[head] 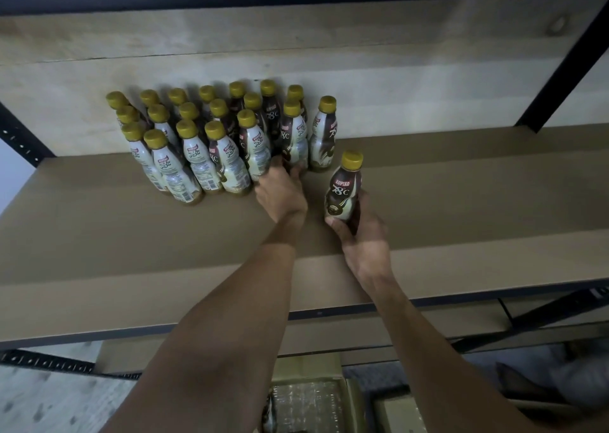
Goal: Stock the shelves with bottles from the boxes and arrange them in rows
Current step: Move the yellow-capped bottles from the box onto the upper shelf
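Box (306,403) below; my right hand (364,244) grips a bottle (342,192) upright by its base, just right of the rows (197,142) on the shelf (461,202). My left hand (281,195) holds a row bottle (293,136) low down.

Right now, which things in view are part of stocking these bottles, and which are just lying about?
Job: held bottle in right hand; left hand holding front bottle at its base; shelved bottles; shelf; open box below.
Just there: black upright; unclear grey shape, lower right.
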